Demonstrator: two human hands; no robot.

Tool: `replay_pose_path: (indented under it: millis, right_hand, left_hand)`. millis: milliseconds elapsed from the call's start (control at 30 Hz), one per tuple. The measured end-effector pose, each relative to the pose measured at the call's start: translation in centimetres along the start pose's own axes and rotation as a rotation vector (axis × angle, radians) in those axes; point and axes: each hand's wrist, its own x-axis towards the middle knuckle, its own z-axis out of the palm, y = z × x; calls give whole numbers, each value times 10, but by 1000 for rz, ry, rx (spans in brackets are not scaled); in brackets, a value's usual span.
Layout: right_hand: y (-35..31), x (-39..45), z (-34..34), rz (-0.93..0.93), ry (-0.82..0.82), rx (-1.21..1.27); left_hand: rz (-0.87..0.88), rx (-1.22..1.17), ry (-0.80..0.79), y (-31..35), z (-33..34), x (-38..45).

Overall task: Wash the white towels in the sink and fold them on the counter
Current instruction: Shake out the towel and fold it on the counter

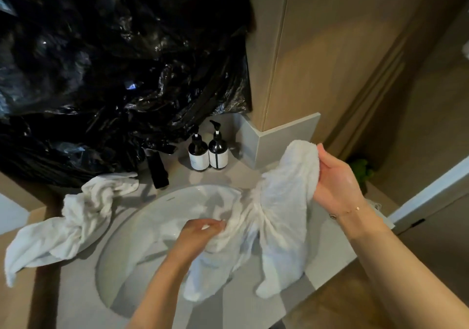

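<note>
Step in hand, by my reading: wringing or gathering a washed towel over the sink, folding not yet begun.

The left hand (203,229) was curled tight around the bunched middle of the towel (274,217), low over the sink (142,227). The right hand (335,179) gripped the towel's upper end, thumb and fingers closed on the cloth, raised above the sink's right rim. Loose ends of the towel hung down over the near edge of the basin. I could not tell whether water was running.

A second towel (71,217), twisted and crumpled, lay on the desk (76,290) left of the sink, one end trailing toward the front edge.

Two pump bottles (208,153) stood together behind the basin, a black plastic bag (114,62) looming behind them.

Next move probably calls for squeezing the water out, then carrying the towel clear to a flat part of the desk and spreading it for folding.
</note>
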Motion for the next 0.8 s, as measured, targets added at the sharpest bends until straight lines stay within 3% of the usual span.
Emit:
replay_pose_path:
  millis: [67,167,233,300,367,433,500,600,733,800]
  right_hand:
    - [-2,8,-23,-28,40,-217]
    - [3,26,-64,-167,196,-888]
    - [12,38,-90,-122,222,-1370]
    - [22,45,-109,-6,141,-1637]
    - [20,48,-116,87,148,-1685]
    - [13,49,-115,193,155,-1641]
    - [8,52,-115,329,130,-1629]
    - [6,59,-123,431,110,-1689]
    - [-1,69,-144,430,184,-1714]
    - [0,70,-155,465,195,-1652]
  left_hand:
    - [-50,46,-10,-5,17,10]
    - [-140,292,-120,-13,42,20]
    - [-177,490,-170,-21,57,27]
    - [-169,661,-109,-25,69,32]
    - [-39,1000,87,-26,80,30]
    - [145,1069,261,-20,98,29]
    - [201,774,183,-6,121,30]
    - [-21,493,-53,10,163,46]
    - [-42,743,-23,13,193,70]
    - [-18,727,13,14,193,74]
